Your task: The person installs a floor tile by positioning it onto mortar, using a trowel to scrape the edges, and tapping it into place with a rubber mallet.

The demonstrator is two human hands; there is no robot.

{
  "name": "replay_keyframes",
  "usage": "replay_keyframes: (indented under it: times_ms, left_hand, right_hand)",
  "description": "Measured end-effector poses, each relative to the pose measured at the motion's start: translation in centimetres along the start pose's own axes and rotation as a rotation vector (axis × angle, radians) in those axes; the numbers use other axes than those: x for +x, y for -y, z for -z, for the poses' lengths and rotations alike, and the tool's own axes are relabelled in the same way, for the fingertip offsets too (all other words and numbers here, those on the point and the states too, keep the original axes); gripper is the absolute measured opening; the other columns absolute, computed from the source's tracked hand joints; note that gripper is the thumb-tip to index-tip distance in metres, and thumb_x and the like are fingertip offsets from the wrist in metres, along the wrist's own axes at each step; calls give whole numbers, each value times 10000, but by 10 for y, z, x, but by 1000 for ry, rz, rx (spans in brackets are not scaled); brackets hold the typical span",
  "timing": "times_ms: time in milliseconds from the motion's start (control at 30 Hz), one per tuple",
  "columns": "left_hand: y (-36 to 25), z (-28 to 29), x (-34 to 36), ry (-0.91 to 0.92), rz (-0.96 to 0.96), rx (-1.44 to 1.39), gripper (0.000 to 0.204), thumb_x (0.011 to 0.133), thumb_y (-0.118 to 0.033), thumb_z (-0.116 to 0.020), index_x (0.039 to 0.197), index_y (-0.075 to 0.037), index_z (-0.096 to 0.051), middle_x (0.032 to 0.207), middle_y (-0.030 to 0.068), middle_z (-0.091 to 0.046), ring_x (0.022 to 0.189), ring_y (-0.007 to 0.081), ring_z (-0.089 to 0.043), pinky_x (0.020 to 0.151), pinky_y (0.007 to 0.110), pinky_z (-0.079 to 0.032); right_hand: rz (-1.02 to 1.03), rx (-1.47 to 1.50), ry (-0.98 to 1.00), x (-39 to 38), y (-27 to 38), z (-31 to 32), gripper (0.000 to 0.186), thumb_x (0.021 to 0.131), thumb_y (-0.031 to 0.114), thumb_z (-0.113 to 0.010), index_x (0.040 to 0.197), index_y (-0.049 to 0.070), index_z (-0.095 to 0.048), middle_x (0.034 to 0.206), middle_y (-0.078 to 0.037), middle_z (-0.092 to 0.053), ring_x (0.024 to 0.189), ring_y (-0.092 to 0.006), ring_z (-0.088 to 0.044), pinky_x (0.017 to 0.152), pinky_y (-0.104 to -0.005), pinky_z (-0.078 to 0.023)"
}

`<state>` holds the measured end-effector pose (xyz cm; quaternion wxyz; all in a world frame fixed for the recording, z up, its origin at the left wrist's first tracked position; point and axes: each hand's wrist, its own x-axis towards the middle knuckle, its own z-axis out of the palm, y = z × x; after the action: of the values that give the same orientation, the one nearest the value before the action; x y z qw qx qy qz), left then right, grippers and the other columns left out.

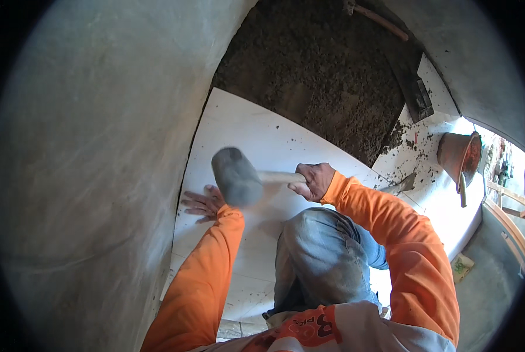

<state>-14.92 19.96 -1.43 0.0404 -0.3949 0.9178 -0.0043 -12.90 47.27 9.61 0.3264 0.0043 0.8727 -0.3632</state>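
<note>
My right hand [317, 180] is closed around the wooden handle of a rubber mallet [238, 177]. The mallet's big grey head is slightly blurred and appears raised over the floor, left of that hand. My left hand [201, 205] lies with fingers spread on a large white tile [247, 126], close to the left wall and partly behind the mallet head. Beyond the tile's far edge spreads a dark, crumbly bed of mortar [315, 64]. Under my arms, my bent knee in jeans covers part of the tiled floor.
The grey wall [104, 146] runs close along the left. At right, a reddish-brown bucket [453, 154] lies tipped on its side. A trowel [404, 185] rests among mortar crumbs. A dark straight bar [418, 100] borders the mortar, and a wooden-handled tool [382, 22] lies at the far end.
</note>
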Motion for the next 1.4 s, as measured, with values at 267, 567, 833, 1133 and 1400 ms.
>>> replay_keyframes:
  times_ms: [267, 567, 833, 1133, 1400]
  left_hand:
    - [19, -18, 10, -100, -51, -103, 716, 867, -584, -271, 1458, -204, -131, 1522, 76, -67, 1394, 316, -62, 1061, 584, -18]
    - [14, -6, 1, 44, 14, 38, 739, 870, -601, -264, 1462, -210, -58, 1523, 72, -45, 1396, 309, -39, 1056, 594, -5]
    - [8, -11, 7, -21, 16, 34, 718, 873, -589, -258, 1461, -214, -86, 1524, 55, -58, 1396, 309, -53, 1067, 576, -33]
    - [14, -1, -3, 4, -25, -33, 718, 874, -585, -271, 1459, -199, -114, 1520, 82, -67, 1395, 311, -45, 1066, 578, -14]
    - [17, -27, -1, -84, -17, 390, 706, 881, -553, -296, 1460, -206, -89, 1522, 82, -54, 1392, 328, -48, 1061, 591, -22]
  right_hand:
    - [124, -24, -42, -15, -10, -15, 565, 842, 600, -450, 849, 42, -540, 646, -182, -593, 620, -388, -598, 606, -447, -494]
    - [141, -9, -56, -25, -29, -3, 539, 843, 575, -472, 800, 39, -513, 637, -175, -558, 612, -380, -582, 584, -441, -481]
    - [101, 48, -77, -30, -13, -3, 559, 844, 595, -454, 793, 44, -530, 594, -171, -574, 581, -391, -592, 565, -448, -492]
    - [57, -15, -21, -34, -42, -14, 515, 854, 553, -472, 829, 42, -528, 600, -174, -569, 591, -390, -593, 564, -451, -485]
    - [-156, -94, 46, -34, -50, -21, 563, 854, 588, -436, 843, 34, -534, 621, -188, -583, 605, -389, -596, 576, -457, -487]
